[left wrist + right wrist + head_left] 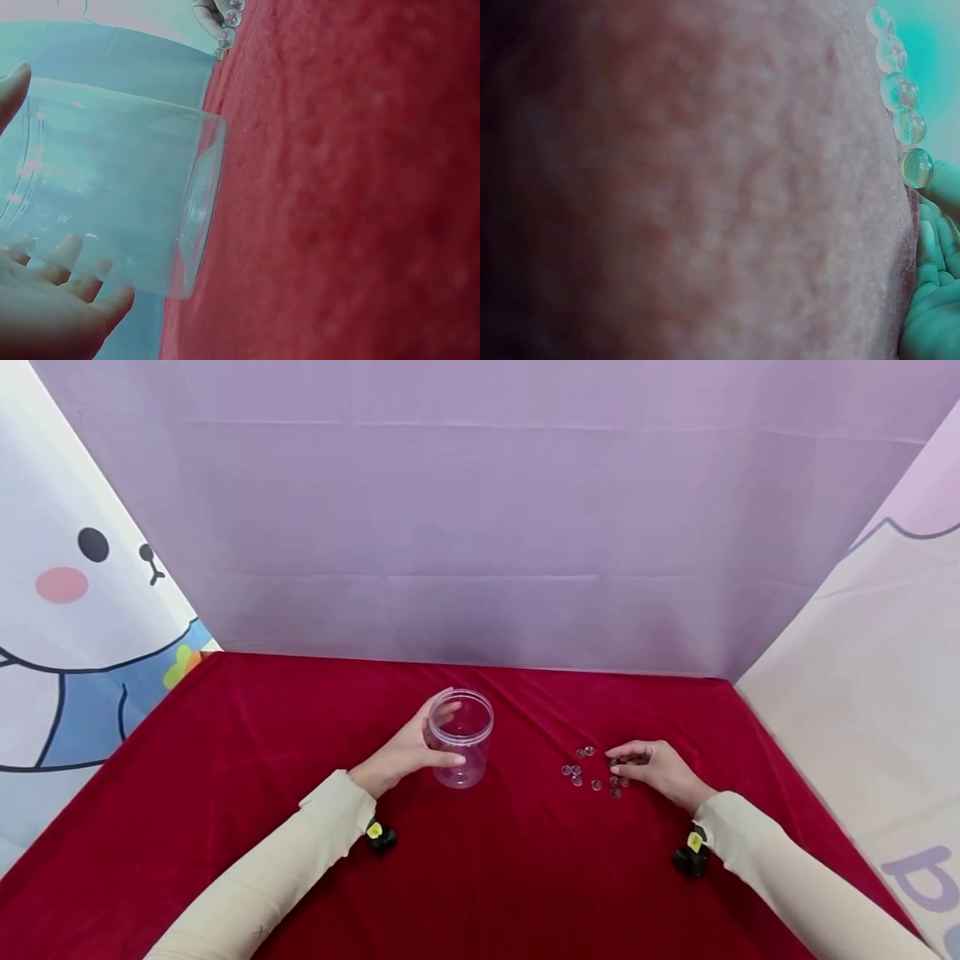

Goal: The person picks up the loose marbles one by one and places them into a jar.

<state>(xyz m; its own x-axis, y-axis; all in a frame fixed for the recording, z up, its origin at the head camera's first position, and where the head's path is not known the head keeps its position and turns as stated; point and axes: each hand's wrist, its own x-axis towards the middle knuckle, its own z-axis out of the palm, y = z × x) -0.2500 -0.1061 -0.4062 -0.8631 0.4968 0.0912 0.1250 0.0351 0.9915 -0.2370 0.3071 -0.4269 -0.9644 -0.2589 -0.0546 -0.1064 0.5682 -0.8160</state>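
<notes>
My left hand (408,752) grips a clear plastic jar (468,760), with the thumb on the near side and the fingers round the far side. The jar has an open mouth and a ridged rim; nothing shows inside it. Its base is close to the red cloth in the left wrist view, where the jar (120,187) lies between thumb and fingers. To the right, my right hand (660,770) pinches a small glass marble (612,762) between thumb and fingers, low over the cloth. Several more clear marbles (577,780) lie loosely scattered beside that hand.
A red cloth (480,877) covers the table. Behind it rises a lilac curtain (480,527), with printed sheets at the left and right sides. A dark wrist device (381,837) hangs under the left cuff, and another (690,858) under the right.
</notes>
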